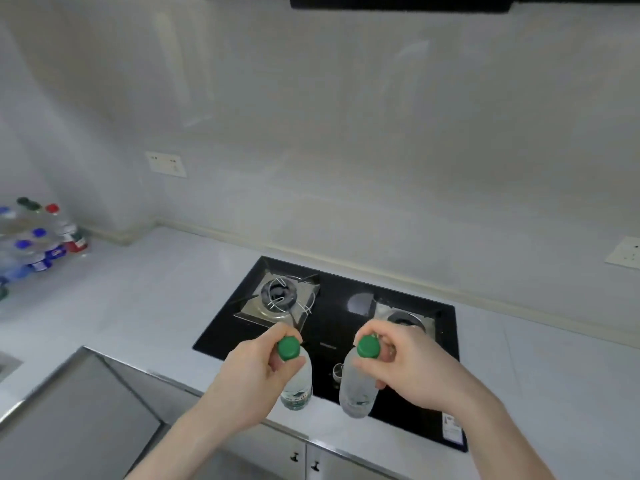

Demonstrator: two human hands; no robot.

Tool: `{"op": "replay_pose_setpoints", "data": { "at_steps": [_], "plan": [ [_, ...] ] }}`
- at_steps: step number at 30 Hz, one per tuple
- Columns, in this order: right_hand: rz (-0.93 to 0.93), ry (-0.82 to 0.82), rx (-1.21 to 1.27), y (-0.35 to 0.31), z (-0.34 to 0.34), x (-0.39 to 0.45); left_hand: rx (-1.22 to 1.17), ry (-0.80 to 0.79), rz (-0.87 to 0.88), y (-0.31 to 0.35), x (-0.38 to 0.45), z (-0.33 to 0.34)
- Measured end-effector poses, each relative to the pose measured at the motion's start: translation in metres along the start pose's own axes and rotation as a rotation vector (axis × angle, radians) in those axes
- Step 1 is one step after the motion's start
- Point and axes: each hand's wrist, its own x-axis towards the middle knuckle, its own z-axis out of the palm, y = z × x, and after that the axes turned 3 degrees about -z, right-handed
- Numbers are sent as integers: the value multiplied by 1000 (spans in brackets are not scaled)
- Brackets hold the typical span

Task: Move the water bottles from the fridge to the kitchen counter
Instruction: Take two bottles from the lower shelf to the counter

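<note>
My left hand (251, 370) grips the neck of a clear green-capped water bottle (298, 386), which hangs upright over the counter's front edge beside the stove. My right hand (403, 363) holds a second green-capped bottle (356, 389) by its neck in the same way, above the front of the black stove top. The two bottles hang about a hand's width apart. Several more water bottles (41, 237) with blue, red and dark caps stand clustered on the white kitchen counter (145, 292) at the far left.
A black two-burner gas stove (339, 327) is set into the counter in front of me. Grey cabinet doors (294, 455) lie below the counter edge. Wall sockets (165, 164) sit on the white backsplash. A sink corner (7, 365) shows at the left edge.
</note>
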Motion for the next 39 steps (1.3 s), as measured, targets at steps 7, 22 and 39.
{"op": "replay_pose_setpoints", "data": {
  "at_steps": [7, 22, 39],
  "plan": [
    [-142, -115, -19, -91, 78, 89, -8, 155, -163, -96, -33, -90],
    [-388, -317, -26, -216, 177, 192, -33, 432, -398, -195, -93, -188],
    [-512, -412, 95, -332, 267, 389, 102, 542, -593, -328, -20, -325]
  ]
}}
